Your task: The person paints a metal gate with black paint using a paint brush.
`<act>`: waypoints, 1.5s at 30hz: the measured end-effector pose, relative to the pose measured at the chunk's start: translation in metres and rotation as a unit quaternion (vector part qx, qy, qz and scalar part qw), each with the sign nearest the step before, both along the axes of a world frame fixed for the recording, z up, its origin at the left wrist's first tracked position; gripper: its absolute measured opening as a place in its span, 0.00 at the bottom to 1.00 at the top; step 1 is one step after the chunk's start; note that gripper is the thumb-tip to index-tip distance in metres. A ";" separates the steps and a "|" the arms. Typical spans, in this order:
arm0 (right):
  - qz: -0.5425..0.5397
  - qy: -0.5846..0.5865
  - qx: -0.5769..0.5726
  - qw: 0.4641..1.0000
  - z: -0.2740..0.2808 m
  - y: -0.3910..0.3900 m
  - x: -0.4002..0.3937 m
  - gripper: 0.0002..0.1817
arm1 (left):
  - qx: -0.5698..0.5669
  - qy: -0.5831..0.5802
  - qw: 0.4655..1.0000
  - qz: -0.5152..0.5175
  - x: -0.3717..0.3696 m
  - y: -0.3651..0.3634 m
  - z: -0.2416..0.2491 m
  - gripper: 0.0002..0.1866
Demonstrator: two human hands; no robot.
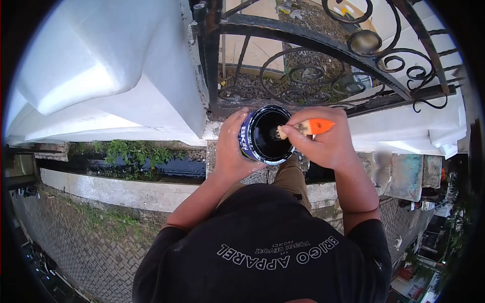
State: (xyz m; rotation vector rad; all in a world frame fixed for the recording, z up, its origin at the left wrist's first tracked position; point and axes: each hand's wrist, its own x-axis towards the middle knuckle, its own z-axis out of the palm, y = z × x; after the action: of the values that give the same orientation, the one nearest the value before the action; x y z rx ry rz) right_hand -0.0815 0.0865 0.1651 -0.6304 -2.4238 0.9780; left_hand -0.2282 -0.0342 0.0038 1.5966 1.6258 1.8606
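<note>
My left hand (230,151) is wrapped round the side of a paint can (246,136) with a blue label and a paint-smeared rim. Black paint (265,129) shows inside the can. Between the thumb and fingers of my right hand (323,141) is a paintbrush (309,126) with an orange-tipped, pale handle. Its bristle end points down into the can, and the bristles are mostly hidden there. Just beyond the can stands a black wrought-iron gate (308,33) with scrolls.
White walls or pillars (151,101) flank the gate. Behind me runs a water-filled ditch (182,167) with green plants (134,154) and a low concrete kerb (126,191). Past it lies a paved road (96,237). Bare soil (313,70) shows through the gate.
</note>
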 end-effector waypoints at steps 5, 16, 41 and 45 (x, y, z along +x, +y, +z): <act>-0.067 0.096 -0.107 0.987 0.007 0.000 0.016 0.04 | -0.071 -0.007 0.997 0.015 -0.010 -0.012 -0.001 0.61; -0.094 0.192 -0.206 0.955 -0.030 0.015 0.026 0.03 | -0.110 -0.028 0.992 0.057 -0.021 -0.021 0.008 0.59; 0.126 0.070 -0.122 0.982 -0.020 0.033 0.049 0.08 | -0.135 -0.054 0.987 0.069 -0.023 -0.025 0.008 0.57; 0.085 0.094 -0.139 0.982 -0.030 0.040 0.059 0.08 | -0.147 -0.039 0.985 0.087 -0.022 -0.028 0.010 0.57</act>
State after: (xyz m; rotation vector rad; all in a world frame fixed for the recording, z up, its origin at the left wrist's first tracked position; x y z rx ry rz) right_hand -0.0220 0.1269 0.1354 -0.4033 -2.2215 1.3975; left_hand -0.2505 -0.0618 0.0142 1.2825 1.9504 1.6387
